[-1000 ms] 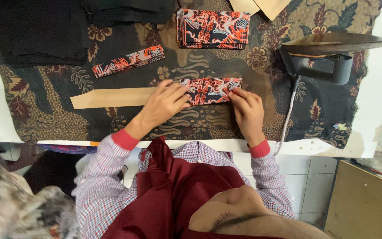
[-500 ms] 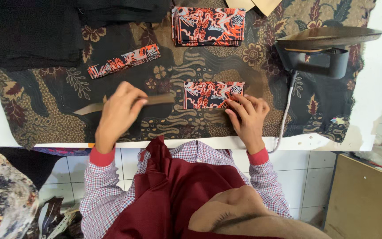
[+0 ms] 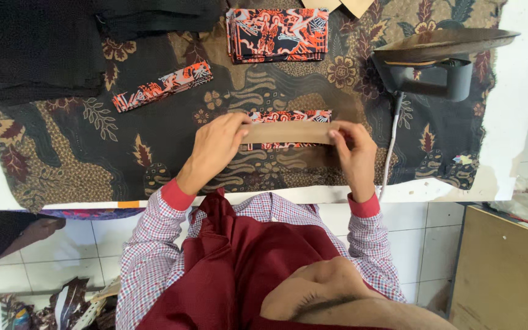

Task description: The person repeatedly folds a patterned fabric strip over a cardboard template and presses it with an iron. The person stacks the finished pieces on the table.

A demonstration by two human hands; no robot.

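My left hand (image 3: 215, 148) and my right hand (image 3: 354, 150) each grip one end of a flat brown cardboard strip (image 3: 288, 132). The strip lies across a small piece of red, black and white patterned fabric (image 3: 288, 115), whose edges show above and below it. Both rest on a dark batik cloth (image 3: 80, 165) that covers the table. A folded narrow strip of the same patterned fabric (image 3: 162, 86) lies at an angle to the upper left of my left hand.
A stack of folded patterned pieces (image 3: 277, 33) sits at the back centre. Black fabric piles (image 3: 38, 49) fill the back left. An iron (image 3: 438, 61) stands at the right, its cord (image 3: 391, 146) hanging past my right hand. White table edge (image 3: 508, 165) at right.
My left hand picked up the cardboard strip from the left and brought it over the patterned piece. My right hand now holds the strip's other end.
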